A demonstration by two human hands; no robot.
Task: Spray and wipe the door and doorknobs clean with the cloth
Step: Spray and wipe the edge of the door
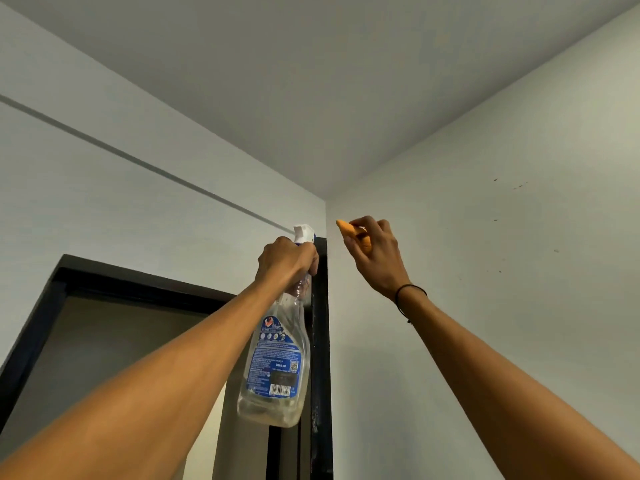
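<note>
I look up at the top of a dark door (320, 341), seen edge-on near the room's corner. My left hand (285, 259) grips the neck of a clear spray bottle (277, 368) with a blue label; its white nozzle sits level with the door's top edge. My right hand (375, 252) is raised to the right of the door, against the white wall, and pinches an orange cloth (348, 229) whose tip sticks out to the left. No doorknob is in view.
A black door frame (52, 299) surrounds a dim opening on the left. White walls (502, 271) meet in a corner right above the door, under a white ceiling (329, 81). The right wall carries a few small dark specks.
</note>
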